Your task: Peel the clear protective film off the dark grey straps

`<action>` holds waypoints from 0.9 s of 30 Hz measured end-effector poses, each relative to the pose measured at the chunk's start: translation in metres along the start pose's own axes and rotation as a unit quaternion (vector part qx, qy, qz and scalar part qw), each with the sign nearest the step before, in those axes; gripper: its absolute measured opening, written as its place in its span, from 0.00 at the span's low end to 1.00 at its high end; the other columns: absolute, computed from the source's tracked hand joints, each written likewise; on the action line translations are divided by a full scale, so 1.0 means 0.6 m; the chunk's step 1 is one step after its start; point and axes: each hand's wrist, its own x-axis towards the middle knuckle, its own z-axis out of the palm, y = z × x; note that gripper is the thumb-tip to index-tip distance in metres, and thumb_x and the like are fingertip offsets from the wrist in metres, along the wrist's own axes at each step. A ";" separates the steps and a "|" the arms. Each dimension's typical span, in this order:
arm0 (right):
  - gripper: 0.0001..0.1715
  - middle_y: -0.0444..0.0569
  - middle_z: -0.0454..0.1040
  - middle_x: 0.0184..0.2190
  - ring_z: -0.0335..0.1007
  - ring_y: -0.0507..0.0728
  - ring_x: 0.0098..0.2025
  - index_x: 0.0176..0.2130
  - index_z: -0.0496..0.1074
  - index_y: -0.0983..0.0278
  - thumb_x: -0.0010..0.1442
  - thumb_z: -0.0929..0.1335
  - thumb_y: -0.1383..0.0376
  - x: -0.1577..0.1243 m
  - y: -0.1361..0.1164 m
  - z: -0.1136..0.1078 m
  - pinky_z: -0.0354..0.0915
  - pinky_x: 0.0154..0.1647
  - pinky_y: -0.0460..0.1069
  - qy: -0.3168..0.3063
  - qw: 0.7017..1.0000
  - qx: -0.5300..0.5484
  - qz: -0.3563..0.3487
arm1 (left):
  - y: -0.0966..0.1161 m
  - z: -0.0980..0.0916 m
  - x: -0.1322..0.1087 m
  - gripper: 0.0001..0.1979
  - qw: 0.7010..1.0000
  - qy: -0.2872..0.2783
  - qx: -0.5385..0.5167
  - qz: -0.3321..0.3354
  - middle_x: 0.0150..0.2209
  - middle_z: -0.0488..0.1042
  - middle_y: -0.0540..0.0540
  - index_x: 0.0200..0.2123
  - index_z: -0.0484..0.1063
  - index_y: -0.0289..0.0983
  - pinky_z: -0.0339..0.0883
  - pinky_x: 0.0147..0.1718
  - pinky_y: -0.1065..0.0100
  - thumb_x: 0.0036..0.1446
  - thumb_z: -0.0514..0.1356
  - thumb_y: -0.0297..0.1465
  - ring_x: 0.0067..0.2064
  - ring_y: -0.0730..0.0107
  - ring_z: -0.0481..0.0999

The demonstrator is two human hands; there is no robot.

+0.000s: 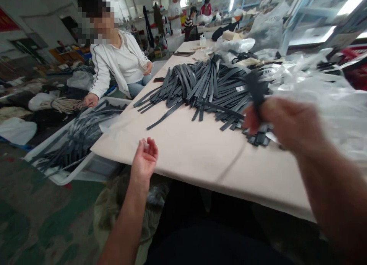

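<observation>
My right hand (283, 120), blurred by motion, is closed around a dark strip (254, 87) above the right part of the table. At the table's near left edge, my left hand (146, 154) is raised with its fingers curled; a small whitish thing shows at the fingertips, too small to name. A big pile of dark grey strips (200, 81) lies across the table (183, 146), its loose ends pointing toward me. One strip (164, 118) sticks out of the pile to the left.
A white bin (69, 177) holding dark strips stands left of the table. Behind it sits a person in a white jacket (100, 62), one hand at the bin. Clear plastic bags (323, 108) cover the table's right side. Other people are farther back.
</observation>
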 end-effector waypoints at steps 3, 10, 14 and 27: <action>0.18 0.43 0.73 0.20 0.66 0.48 0.19 0.27 0.73 0.64 0.65 0.64 0.60 -0.073 0.036 0.091 0.59 0.23 0.44 -0.193 0.967 -0.167 -0.007 | -0.077 -0.030 -0.030 0.14 0.998 0.014 -0.003 -0.067 0.33 0.80 0.49 0.32 0.76 0.37 0.74 0.37 0.71 0.68 0.53 0.31 0.36 0.74 0.81; 0.20 0.44 0.72 0.21 0.63 0.49 0.21 0.26 0.70 0.64 0.66 0.61 0.61 -0.133 0.080 0.184 0.52 0.26 0.44 -0.240 0.935 -0.261 -0.013 | -0.102 -0.024 -0.054 0.09 0.994 -0.002 0.039 -0.098 0.35 0.80 0.50 0.35 0.77 0.38 0.74 0.38 0.72 0.65 0.57 0.31 0.36 0.75 0.80; 0.21 0.44 0.69 0.20 0.59 0.49 0.21 0.26 0.69 0.64 0.67 0.60 0.60 -0.133 0.081 0.198 0.48 0.26 0.46 -0.221 0.921 -0.318 -0.043 | -0.106 -0.017 -0.059 0.08 0.995 -0.011 0.038 -0.093 0.35 0.80 0.49 0.34 0.77 0.38 0.74 0.40 0.72 0.65 0.58 0.30 0.36 0.74 0.80; 0.16 0.46 0.76 0.21 0.66 0.50 0.21 0.25 0.71 0.63 0.62 0.62 0.64 -0.129 0.110 0.220 0.46 0.23 0.46 -0.196 0.911 -0.359 -0.042 | -0.149 -0.063 -0.024 0.10 0.988 -0.017 0.060 -0.141 0.33 0.82 0.45 0.31 0.79 0.39 0.78 0.33 0.70 0.60 0.59 0.24 0.36 0.65 0.83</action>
